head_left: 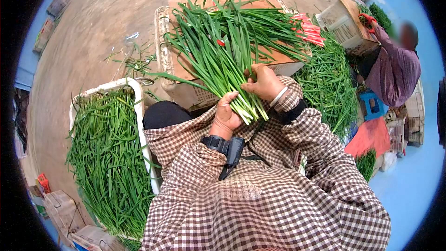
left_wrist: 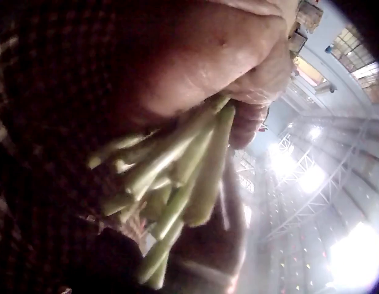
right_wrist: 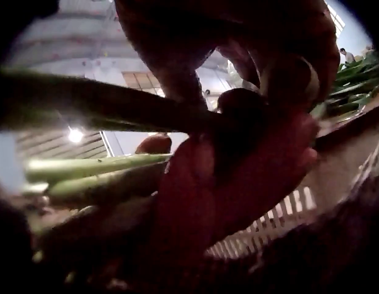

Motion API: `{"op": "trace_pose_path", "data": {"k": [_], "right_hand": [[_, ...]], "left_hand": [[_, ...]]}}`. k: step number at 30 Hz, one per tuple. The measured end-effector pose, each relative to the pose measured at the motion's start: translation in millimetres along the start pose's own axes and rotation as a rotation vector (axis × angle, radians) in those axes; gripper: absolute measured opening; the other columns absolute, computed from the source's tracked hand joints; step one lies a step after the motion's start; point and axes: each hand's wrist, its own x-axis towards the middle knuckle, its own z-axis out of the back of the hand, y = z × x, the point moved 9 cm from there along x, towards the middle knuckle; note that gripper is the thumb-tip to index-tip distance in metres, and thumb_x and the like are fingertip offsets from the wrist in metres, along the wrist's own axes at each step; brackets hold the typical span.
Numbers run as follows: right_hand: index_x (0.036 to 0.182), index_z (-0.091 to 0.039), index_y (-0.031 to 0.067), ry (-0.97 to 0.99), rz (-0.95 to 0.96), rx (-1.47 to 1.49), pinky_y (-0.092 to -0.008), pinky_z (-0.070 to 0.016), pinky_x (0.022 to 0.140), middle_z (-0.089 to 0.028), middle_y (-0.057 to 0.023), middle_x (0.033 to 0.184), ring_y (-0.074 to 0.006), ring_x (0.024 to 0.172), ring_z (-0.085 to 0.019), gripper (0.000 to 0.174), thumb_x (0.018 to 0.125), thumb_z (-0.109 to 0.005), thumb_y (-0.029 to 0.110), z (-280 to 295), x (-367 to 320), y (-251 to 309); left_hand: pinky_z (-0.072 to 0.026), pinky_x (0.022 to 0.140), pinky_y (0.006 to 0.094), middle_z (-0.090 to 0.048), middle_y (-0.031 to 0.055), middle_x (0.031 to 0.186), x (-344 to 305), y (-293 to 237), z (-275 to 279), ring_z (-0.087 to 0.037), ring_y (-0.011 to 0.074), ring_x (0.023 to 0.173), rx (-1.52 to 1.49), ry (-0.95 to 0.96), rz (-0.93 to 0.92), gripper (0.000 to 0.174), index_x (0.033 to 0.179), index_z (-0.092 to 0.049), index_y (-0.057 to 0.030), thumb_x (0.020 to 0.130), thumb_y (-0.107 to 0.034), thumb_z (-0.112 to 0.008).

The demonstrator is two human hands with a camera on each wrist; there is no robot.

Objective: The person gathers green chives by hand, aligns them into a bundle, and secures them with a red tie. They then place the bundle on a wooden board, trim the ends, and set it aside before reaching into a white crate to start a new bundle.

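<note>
A loose bunch of garlic chives (head_left: 209, 60) lies with its leaves fanned over a board-topped crate and its pale stem ends pointing toward the person. My left hand (head_left: 226, 115) grips the bunch low down, near those ends. In the left wrist view, cut stems (left_wrist: 177, 177) stick out below the curled fingers. My right hand (head_left: 265, 82) is at the right side of the bunch, thumb and fingertips pinching some of its stems. The right wrist view is dark, with a few stems (right_wrist: 97, 171) beside the fingers. More chives (head_left: 274, 23) lie behind, their red-and-white wrapped ends (head_left: 307, 30) to the right.
A white tub (head_left: 141, 107) heaped with chives stands at the left. Another heap of chives (head_left: 325, 81) lies at the right. Beyond it a person in a purple top (head_left: 395, 69) sits by a crate (head_left: 341, 23), near a blue stool (head_left: 373, 106). Scraps (head_left: 139, 62) litter the floor.
</note>
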Motion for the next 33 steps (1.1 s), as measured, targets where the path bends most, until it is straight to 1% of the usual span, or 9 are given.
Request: {"op": "trace_pose_path", "data": {"k": [7,13,16,23,25,26,28,29,33], "right_hand": [[0.078,-0.055,-0.0045,-0.262,-0.005,0.138,-0.0387,-0.0487,0.061,-0.059,-0.02,0.067,-0.0325,0.065,-0.061,0.022,0.066,-0.063,0.012,18.7,0.0,-14.4],[0.089,-0.057,-0.0026,-0.155,0.058,0.047,-0.028,-0.0453,0.058,-0.058,-0.0078,0.07,-0.0146,0.06,-0.053,0.023,0.076,-0.067,0.014,12.6,-9.2,7.0],[0.094,-0.057,-0.001,-0.07,-0.161,0.719,-0.0201,-0.0416,0.052,-0.058,-0.0043,0.076,-0.0081,0.055,-0.049,0.014,0.088,-0.053,0.011,7.0,-9.8,-9.1],[0.098,-0.058,-0.0038,-0.367,-0.215,0.919,-0.0232,-0.0448,0.053,-0.062,-0.0078,0.08,-0.0119,0.062,-0.054,0.021,0.087,-0.056,0.014,142.6,-50.5,-62.5],[0.105,-0.054,-0.0078,-0.458,-0.428,-0.142,-0.0323,-0.0493,0.061,-0.063,-0.0166,0.087,-0.0237,0.066,-0.059,0.041,0.081,-0.063,0.023,199.8,-67.2,-155.0],[0.105,-0.054,-0.0078,-0.462,-0.426,-0.141,-0.0323,-0.0493,0.061,-0.063,-0.0166,0.087,-0.0237,0.066,-0.059,0.041,0.081,-0.063,0.023,199.7,-77.9,-170.9],[0.106,-0.056,-0.0105,-0.681,-0.124,-0.867,-0.0376,-0.0503,0.075,-0.063,-0.0254,0.092,-0.0346,0.083,-0.063,0.052,0.073,-0.068,0.027,204.4,-103.8,-136.5],[0.108,-0.056,-0.0106,-0.463,-0.435,-0.337,-0.0357,-0.0503,0.076,-0.063,-0.0241,0.095,-0.0303,0.085,-0.064,0.047,0.076,-0.066,0.021,191.4,-100.3,-111.7],[0.125,-0.041,-0.01,-0.075,-0.255,0.573,-0.028,-0.0525,0.074,-0.058,-0.0185,0.111,-0.0218,0.095,-0.061,0.048,0.086,-0.058,0.012,80.8,-72.7,-44.9]], "left_hand": [[-0.0451,0.09,0.0512,-0.058,0.0179,0.111,-4.7,4.4,-4.9,-0.058,0.034,0.1,0.031,-0.022,0.017,0.046,0.119,-0.049,0.0013,0.077,-0.017,-0.052],[-0.0472,0.089,0.0454,-0.058,0.0134,0.114,-1.3,6.4,-14.0,-0.058,0.0281,0.101,0.041,0.061,-0.007,0.039,0.122,-0.048,-0.0027,0.087,-0.018,-0.054],[-0.0528,0.079,0.04,-0.057,0.0149,0.114,-0.9,0.3,-10.1,-0.06,0.0254,0.093,0.14,-0.06,-0.101,0.039,0.122,-0.046,-0.0012,0.087,-0.016,-0.056],[-0.0549,0.072,0.035,-0.055,0.0162,0.11,2.2,3.2,-11.3,-0.059,0.0206,0.084,0.156,0.083,0.013,0.044,0.125,-0.042,0.0017,0.085,-0.007,-0.056],[-0.0549,0.07,0.0347,-0.056,0.014,0.105,-2.7,5.5,-26.1,-0.058,0.019,0.082,0.101,0.091,0.052,0.045,0.126,-0.041,0.0015,0.084,-0.005,-0.055],[-0.0551,0.067,0.0325,-0.057,0.0141,0.103,-3.5,5.5,-28.4,-0.059,0.0187,0.08,0.111,0.085,0.052,0.046,0.126,-0.041,0.0,0.083,-0.003,-0.056],[-0.055,0.065,0.0304,-0.058,0.0134,0.1,-4.6,1.8,-33.8,-0.06,0.0184,0.077,0.157,0.094,0.041,0.048,0.127,-0.04,-0.0014,0.082,0.0,-0.055],[-0.055,0.065,0.0304,-0.058,0.0134,0.1,-5.7,1.7,-35.7,-0.06,0.0184,0.077,0.163,0.089,0.04,0.048,0.127,-0.04,-0.0014,0.082,0.0,-0.055],[-0.0528,0.063,0.0283,-0.061,0.0125,0.093,-6.7,-4.9,-46.6,-0.06,0.0179,0.075,0.288,-0.002,-0.046,0.037,0.117,-0.05,0.0009,0.08,0.002,-0.057]]}}
